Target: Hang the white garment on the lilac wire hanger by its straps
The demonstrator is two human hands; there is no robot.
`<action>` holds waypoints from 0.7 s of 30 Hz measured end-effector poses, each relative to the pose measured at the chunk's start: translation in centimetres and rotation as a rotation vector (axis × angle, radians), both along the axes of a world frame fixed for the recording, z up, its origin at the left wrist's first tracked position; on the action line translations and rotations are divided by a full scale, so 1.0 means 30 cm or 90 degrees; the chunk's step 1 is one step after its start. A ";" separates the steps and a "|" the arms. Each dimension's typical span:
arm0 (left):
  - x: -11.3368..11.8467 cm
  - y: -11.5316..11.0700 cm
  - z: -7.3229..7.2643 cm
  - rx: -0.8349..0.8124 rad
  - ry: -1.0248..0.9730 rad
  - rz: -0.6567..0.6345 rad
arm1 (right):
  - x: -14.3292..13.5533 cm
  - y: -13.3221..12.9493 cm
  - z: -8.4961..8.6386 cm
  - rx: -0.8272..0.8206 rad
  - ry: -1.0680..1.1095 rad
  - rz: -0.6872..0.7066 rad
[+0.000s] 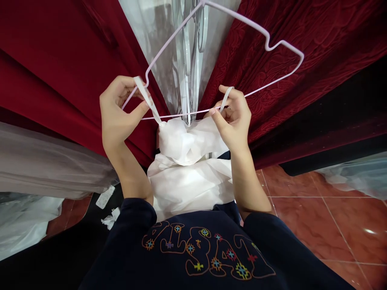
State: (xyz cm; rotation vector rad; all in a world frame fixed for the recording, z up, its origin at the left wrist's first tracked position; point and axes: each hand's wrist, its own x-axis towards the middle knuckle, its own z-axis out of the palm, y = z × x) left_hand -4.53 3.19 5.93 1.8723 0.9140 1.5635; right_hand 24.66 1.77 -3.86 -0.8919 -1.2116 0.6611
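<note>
A pale pink wire hanger point(172, 37) hangs in front of me, its hook out of sight above. From below it drops a white garment point(190, 181) with thin straps, bunched on my lap. My left hand point(119, 112) pinches one white strap point(148, 98) at the hanger's left end, where the strap loops over the wire. My right hand point(234, 119) has the other strap point(226, 98) looped over its index finger. Its thumb presses against the hanger's lower bar point(193, 113).
Dark red curtains point(60, 60) stand on both sides, with white metal bars point(187, 60) between them. Sheer pale fabric point(39, 153) hangs at the left. Small white scraps point(105, 197) lie on a black surface near my left elbow. Red floor tiles point(302, 213) show at the right.
</note>
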 end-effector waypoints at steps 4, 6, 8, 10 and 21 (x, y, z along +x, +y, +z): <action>0.011 0.012 0.027 0.015 -0.018 0.019 | -0.014 -0.007 -0.005 -0.014 0.010 0.002; 0.016 0.009 -0.004 0.053 -0.115 0.064 | -0.023 -0.010 -0.008 -0.010 0.003 -0.002; 0.031 0.006 -0.068 0.035 -0.290 0.128 | -0.033 -0.014 -0.013 0.004 -0.010 -0.012; 0.066 0.001 -0.151 -0.034 -0.482 0.179 | -0.045 -0.018 -0.018 0.013 -0.027 -0.024; 0.228 -0.049 -0.263 -0.069 -0.467 0.136 | -0.026 -0.056 0.021 0.022 0.019 -0.093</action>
